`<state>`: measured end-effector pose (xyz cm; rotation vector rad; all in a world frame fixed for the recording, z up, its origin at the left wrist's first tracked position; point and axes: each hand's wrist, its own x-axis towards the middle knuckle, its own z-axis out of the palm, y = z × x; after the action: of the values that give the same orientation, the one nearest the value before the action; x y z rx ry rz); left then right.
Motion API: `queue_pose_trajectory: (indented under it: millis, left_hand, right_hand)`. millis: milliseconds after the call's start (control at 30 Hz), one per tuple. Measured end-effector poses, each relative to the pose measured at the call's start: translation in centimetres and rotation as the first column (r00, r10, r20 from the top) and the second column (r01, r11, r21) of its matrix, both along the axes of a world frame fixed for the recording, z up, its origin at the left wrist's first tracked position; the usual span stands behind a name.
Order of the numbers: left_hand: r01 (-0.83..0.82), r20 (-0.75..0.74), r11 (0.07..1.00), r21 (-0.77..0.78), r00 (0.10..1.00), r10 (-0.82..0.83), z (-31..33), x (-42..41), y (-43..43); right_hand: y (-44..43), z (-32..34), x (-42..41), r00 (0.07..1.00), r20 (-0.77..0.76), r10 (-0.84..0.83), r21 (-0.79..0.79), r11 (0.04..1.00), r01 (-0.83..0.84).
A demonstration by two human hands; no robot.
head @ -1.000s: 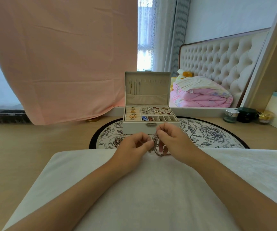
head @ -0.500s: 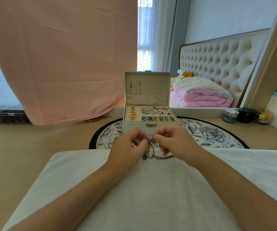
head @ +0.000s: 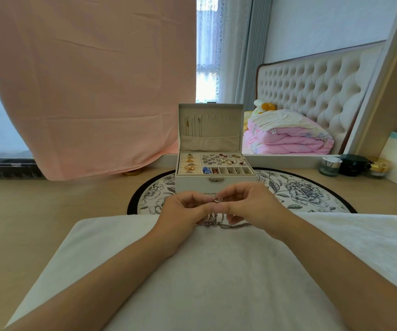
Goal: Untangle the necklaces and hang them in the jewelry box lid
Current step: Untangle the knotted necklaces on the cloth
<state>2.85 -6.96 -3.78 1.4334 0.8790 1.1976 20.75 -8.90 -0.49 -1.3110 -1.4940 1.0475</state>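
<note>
Above the far edge of the white towel (head: 204,271), both of my hands meet, thumb tips close together

1. Left hand (head: 183,209): fingers curled inward, thumb and forefinger pinching the tangled necklaces (head: 213,219) at the top of the bundle
2. Right hand (head: 252,206): fingers likewise curled, thumb and forefinger pinching the same bundle from the opposite side. A small rose-gold piece (head: 217,200) shows between the fingertips of the two hands; I cannot tell whether it is a clasp or a pendant
3. Necklaces: silver chains hang from the pinch point between my palms. Their lower loops lie on the towel, one strand trailing to the right beneath my right hand. The strands are bunched together and cannot be told apart

Jewelry box (head: 216,183): it stands on the round floral mat (head: 300,192), just beyond my knuckles, latch facing me. The lid (head: 210,125) is raised upright. A few thin chains (head: 192,125) hang from hooks at its left side, above a fabric pocket. The tray below holds rings at the left, earrings at the rear and small divided compartments at the front

Surroundings: the mat and towel rest on a wooden table (head: 49,211). A pink cloth (head: 85,80) hangs at the left rear. A glass jar (head: 328,166) and a black jar (head: 352,164) stand at the right rear, well apart from the box
</note>
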Motion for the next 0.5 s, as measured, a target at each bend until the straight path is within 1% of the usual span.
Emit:
queue_pose_trajectory:
  millis: [67,133,200,233,367,500]
  left_hand:
    - [0.016,0.001,1.000,-0.011,1.000,-0.016,0.04,-0.10,0.03]
    - [0.031,-0.022,0.999,-0.013,0.999,-0.031,0.09,-0.19,0.16]
    - [0.030,-0.047,1.000,-0.009,0.998,-0.030,0.09,-0.21,0.36]
    - [0.031,-0.057,0.999,-0.007,0.998,-0.032,0.07,-0.20,0.40]
    - [0.047,-0.105,0.999,0.012,0.993,-0.045,-0.10,-0.06,0.28]
    - [0.053,-0.116,0.998,0.014,0.992,-0.051,0.02,-0.05,0.27]
  right_hand:
    - [0.03,-0.05,0.10,1.000,-0.009,0.006,-0.001,1.000,-0.006]
    - [0.21,-0.17,0.40,0.999,-0.043,0.011,0.011,1.000,-0.011]
    - [0.34,-0.27,0.71,0.999,-0.045,0.002,0.021,1.000,-0.001]
    - [0.42,-0.32,0.80,1.000,-0.026,-0.001,0.029,1.000,0.002]
    - [0.60,-0.64,0.76,0.988,0.157,0.005,0.084,0.996,-0.018]
    - [0.45,-0.60,0.59,0.987,0.161,0.025,0.161,0.986,-0.051]
